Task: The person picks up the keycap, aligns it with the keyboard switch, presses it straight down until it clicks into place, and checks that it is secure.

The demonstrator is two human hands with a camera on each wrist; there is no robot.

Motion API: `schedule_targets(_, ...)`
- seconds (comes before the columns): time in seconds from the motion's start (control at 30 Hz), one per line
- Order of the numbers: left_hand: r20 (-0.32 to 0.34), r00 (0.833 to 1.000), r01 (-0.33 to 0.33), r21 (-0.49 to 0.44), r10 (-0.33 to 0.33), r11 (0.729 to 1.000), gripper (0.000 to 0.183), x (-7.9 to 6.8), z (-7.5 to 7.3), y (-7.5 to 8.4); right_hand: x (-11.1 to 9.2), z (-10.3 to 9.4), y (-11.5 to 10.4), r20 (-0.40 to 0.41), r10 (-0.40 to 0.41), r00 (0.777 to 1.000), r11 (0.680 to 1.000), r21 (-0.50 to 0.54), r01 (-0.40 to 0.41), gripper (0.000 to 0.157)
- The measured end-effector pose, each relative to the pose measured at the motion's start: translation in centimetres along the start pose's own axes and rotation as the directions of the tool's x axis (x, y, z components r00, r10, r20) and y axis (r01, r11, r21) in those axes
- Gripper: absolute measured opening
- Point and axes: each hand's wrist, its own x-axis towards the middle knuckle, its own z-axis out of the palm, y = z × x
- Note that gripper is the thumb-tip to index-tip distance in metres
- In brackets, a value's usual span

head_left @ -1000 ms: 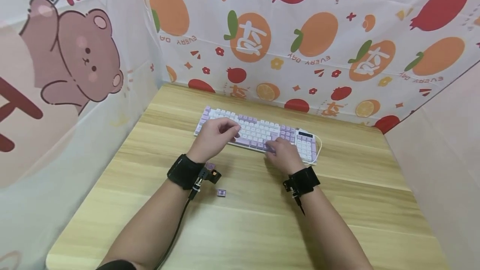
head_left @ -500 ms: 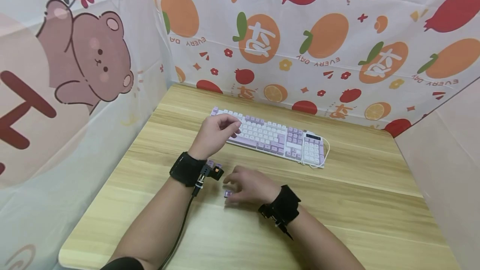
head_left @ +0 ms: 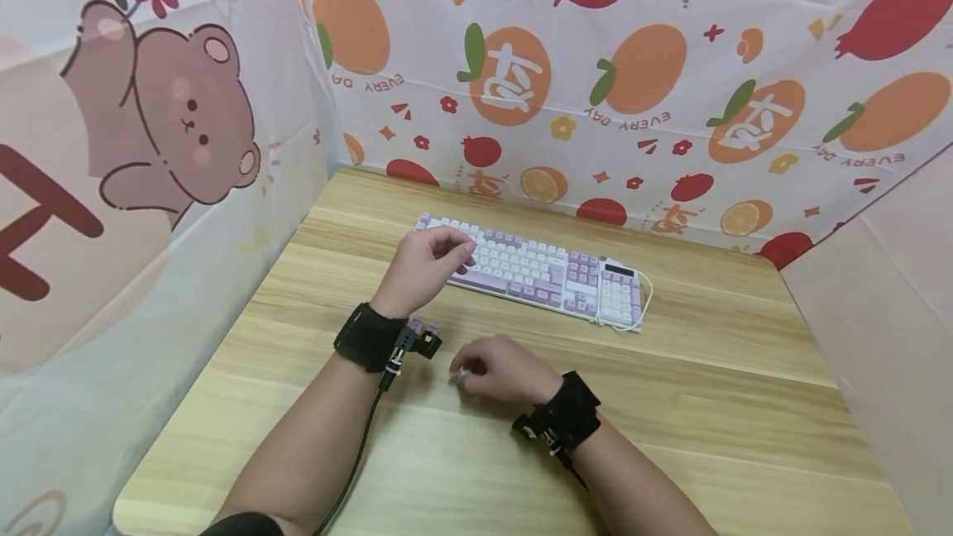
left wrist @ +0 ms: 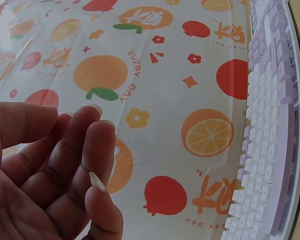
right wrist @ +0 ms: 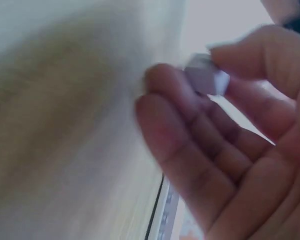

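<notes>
A small pale-purple keycap (right wrist: pixel 206 76) is pinched between the thumb and fingers of my right hand (head_left: pixel 506 369), just above the table in front of the keyboard. My left hand (head_left: pixel 426 270) hovers over the left part of the white-and-purple keyboard (head_left: pixel 521 271), hiding some of its keys. In the left wrist view, the left hand's fingers (left wrist: pixel 97 150) are loosely curled, and nothing shows between them. Beside the left wrist, two more purple keycaps (head_left: pixel 434 330) lie on the table, partly covered by the wrist camera.
A white cable (head_left: pixel 649 296) loops round the keyboard's right end. The wooden table (head_left: pixel 715 404) meets a fruit-print cloth (head_left: pixel 566 89) at the back and a bear-print cloth (head_left: pixel 179 122) on the left. A black cord (head_left: pixel 357 445) runs along the left forearm.
My right hand has come from the keyboard toward the near middle of the table and picked up the loose keycap there. The left hand has stayed over the keyboard.
</notes>
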Motion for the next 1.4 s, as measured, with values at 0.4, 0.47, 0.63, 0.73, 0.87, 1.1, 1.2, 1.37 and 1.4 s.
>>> schedule_targets(0.4, 0.079, 0.995, -0.049, -0.078, 0.056, 0.996, 0.016, -0.9, 1.0, 1.4, -1.5, -5.1, -0.8, -0.345, 0.19, 0.919, 0.719, 0.687, 0.11, 0.028)
schedule_targets(0.47, 0.095, 0.992, -0.076, -0.074, 0.083, 0.994, 0.015, -1.2, 1.3, 1.9, -1.8, -5.6, -1.1, -0.373, 0.194, 0.907, 0.711, 0.691, 0.132, 0.032)
schedule_targets(0.63, 0.136, 0.98, -0.142, -0.042, 0.146, 0.989, 0.014, -1.6, 1.9, 2.6, -2.4, -6.4, -1.6, -0.435, 0.196, 0.879, 0.715, 0.677, 0.176, 0.037)
schedule_targets(0.73, 0.173, 0.972, -0.156, -0.045, 0.162, 0.987, 0.014, -1.8, 2.2, 2.7, -2.6, -6.5, -1.6, -0.463, 0.187, 0.866, 0.716, 0.668, 0.203, 0.037)
schedule_targets(0.87, 0.219, 0.963, -0.146, -0.067, 0.157, 0.987, 0.015, -1.9, 2.6, 2.6, -2.7, -6.3, -1.4, -0.492, 0.168, 0.854, 0.707, 0.664, 0.244, 0.036)
schedule_targets(1.1, 0.249, 0.96, -0.122, -0.055, 0.132, 0.991, 0.023, -2.2, 3.4, 2.6, -2.9, -5.7, -1.0, -0.563, 0.14, 0.815, 0.743, 0.604, 0.289, 0.034)
schedule_targets(1.2, 0.25, 0.959, -0.127, -0.039, 0.133, 0.991, 0.025, -2.3, 4.1, 2.4, -3.1, -5.4, -0.6, -0.575, 0.125, 0.808, 0.759, 0.58, 0.296, 0.031)
schedule_targets(1.37, 0.259, 0.952, -0.175, 0.02, 0.164, 0.984, 0.022, -2.2, 5.3, 2.1, -3.3, -5.6, 0.0, -0.592, 0.087, 0.801, 0.787, 0.534, 0.309, 0.03)
schedule_targets(1.4, 0.259, 0.951, -0.184, 0.03, 0.17, 0.983, 0.022, -2.1, 5.4, 2.1, -3.4, -5.8, 0.1, -0.595, 0.085, 0.799, 0.794, 0.524, 0.307, 0.03)
